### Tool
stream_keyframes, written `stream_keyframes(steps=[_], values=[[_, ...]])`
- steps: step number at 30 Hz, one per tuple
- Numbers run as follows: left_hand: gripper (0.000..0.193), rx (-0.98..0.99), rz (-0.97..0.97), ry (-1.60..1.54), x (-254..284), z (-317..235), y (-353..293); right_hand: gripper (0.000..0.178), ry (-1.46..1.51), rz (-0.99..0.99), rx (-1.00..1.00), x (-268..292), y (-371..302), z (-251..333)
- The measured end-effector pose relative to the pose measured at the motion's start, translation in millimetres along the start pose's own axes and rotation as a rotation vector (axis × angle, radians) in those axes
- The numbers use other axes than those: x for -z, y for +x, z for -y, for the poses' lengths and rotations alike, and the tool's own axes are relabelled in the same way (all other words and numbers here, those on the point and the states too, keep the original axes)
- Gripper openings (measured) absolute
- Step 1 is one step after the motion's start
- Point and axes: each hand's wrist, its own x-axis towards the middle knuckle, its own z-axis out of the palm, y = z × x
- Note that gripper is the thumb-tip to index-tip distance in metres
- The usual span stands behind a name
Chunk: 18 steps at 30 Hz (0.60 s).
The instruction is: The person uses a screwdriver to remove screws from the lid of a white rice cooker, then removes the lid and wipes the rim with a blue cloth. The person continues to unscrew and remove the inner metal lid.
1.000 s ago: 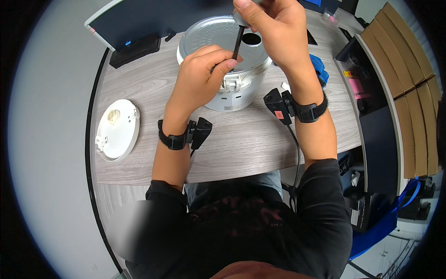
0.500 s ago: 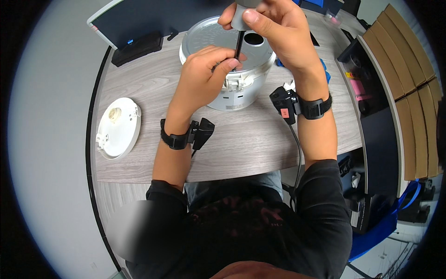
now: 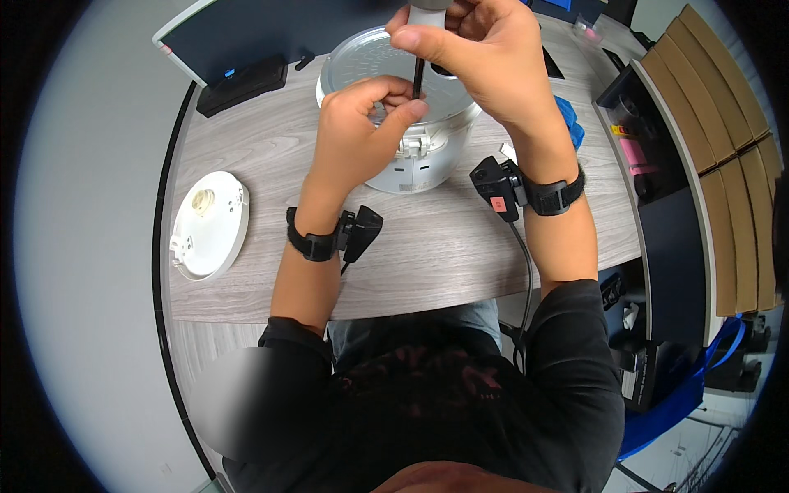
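swung leftward since half a second ago, the thumb of the right hand (image 3: pixel 495 67) crosses a smooth, grey-handled screwdriver with a slim, straight black shaft (image 3: pixel 427 18); this hand is clamped on the handle, the shaft dropping below it. the left hand (image 3: pixel 352 130) curls around the shaft's lower end, though whether it pinches i cannot tell. beneath is a rounded silver-white appliance body with a dimpled metal top (image 3: pixel 423 175), on a grey woodgrain table (image 3: pixel 448 255).
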Motion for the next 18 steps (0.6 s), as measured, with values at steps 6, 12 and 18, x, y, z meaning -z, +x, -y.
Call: stream_keyframes(steps=[6,12,18], values=[[0.01,-0.012,0.034,0.012,1.5,3.3,1.1,0.038,0.285,-0.025,-0.005,-2.5,3.1,-19.4],[0.01,0.006,-0.035,0.086,-1.1,2.6,-1.7,0.033,-0.247,-0.092,-0.013,-2.7,1.5,-7.0],[0.018,-0.056,0.082,0.181,8.8,-2.9,2.2,0.039,0.049,-0.084,-0.017,-7.3,4.5,3.4]])
